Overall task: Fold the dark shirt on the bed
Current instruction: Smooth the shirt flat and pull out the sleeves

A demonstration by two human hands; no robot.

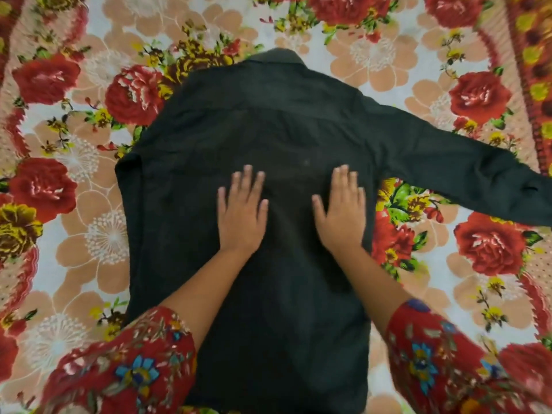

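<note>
Bedspread (89, 234) printed with large red roses and peach flowers fills the view, and a dark shirt (268, 121) lies spread flat on it, in the middle. The shirt is back side up, with its collar (274, 56) at the far end and its hem at the near end, closest to the person. One long sleeve (463, 171) stretches out to the right across the bedspread, its cuff (531, 192) near the right edge of the view. The shirt's left side ends in a straight edge running from far to near.

Both of the person's hands rest palm down on the shirt's back, side by side and apart. The left hand (242, 213) lies left of the shirt's centre, and the right hand (343, 213) lies close to the shirt's right edge. On each hand the fingers are straight, slightly spread and pointing toward the collar. Neither hand grasps the cloth; both simply press flat on it. The forearms come in from the lower corners, wearing red flowered cuffs (125, 363).
</note>
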